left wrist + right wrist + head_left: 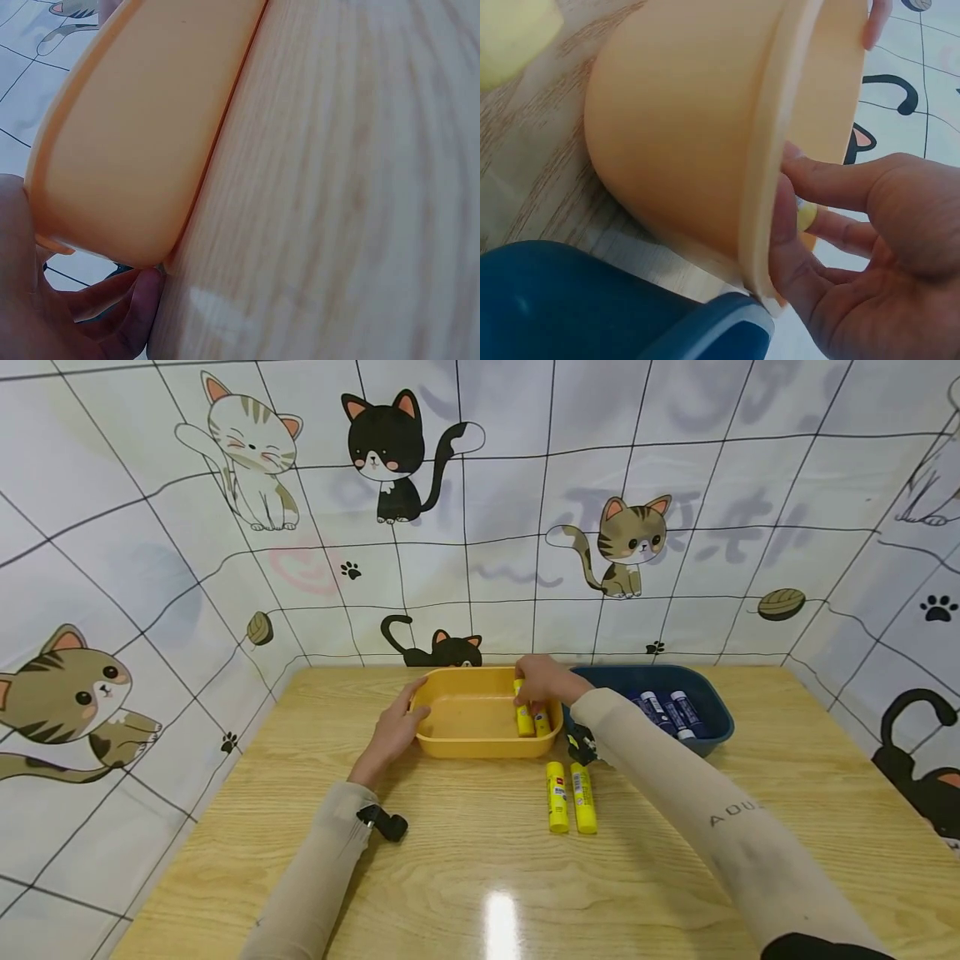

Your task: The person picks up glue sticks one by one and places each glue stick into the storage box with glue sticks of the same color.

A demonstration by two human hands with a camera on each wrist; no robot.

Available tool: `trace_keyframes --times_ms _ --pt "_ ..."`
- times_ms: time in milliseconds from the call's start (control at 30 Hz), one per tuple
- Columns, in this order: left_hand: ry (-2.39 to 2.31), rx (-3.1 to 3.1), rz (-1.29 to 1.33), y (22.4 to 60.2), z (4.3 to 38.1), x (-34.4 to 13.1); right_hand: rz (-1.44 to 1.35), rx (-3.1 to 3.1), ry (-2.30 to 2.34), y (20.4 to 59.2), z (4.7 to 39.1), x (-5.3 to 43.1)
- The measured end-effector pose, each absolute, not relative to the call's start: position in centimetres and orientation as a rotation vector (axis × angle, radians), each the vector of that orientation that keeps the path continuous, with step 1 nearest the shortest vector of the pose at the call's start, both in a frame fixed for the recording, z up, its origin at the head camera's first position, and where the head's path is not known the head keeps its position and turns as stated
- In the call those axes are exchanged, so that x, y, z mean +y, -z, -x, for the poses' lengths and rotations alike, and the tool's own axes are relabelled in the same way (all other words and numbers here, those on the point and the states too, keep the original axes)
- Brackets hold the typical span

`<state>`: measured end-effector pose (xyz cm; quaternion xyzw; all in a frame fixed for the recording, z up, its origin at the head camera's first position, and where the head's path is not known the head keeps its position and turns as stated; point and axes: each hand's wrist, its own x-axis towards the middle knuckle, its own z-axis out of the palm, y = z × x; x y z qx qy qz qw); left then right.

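At the left end of a yellow-orange plastic bin [480, 747], my left hand [395, 727] grips the rim; the left wrist view shows its fingers [142, 307] by the end wall. My right hand [547, 681] reaches over the bin's right end and pinches a yellow glue stick [523, 714], held roughly upright inside. Beside that stick, a second yellow glue stick [542, 723] lies in the bin, partly covered by the hand. In the right wrist view, the bin wall [682, 127] hides most of the held stick.
Two yellow glue sticks, one [557, 797] left of the other [583, 798], lie on the wooden table [450, 860] in front. A dark blue bin [637, 677] with several blue glue sticks [667, 714] stands close against the yellow bin's right end. A cat-print cloth [510, 527] hangs behind.
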<state>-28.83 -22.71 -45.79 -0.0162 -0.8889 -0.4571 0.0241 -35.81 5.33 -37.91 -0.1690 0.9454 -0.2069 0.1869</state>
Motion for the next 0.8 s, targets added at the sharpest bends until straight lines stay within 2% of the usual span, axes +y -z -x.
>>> trace_keyframes --times_ms 467,800 --pt "1.419 -2.756 0.046 45.74 28.69 -22.64 0.514 2.683 0.460 38.09 35.01 5.32" --pt "1.417 -2.759 0.046 45.68 28.65 -22.65 0.478 2.645 0.413 38.71 35.71 4.76"
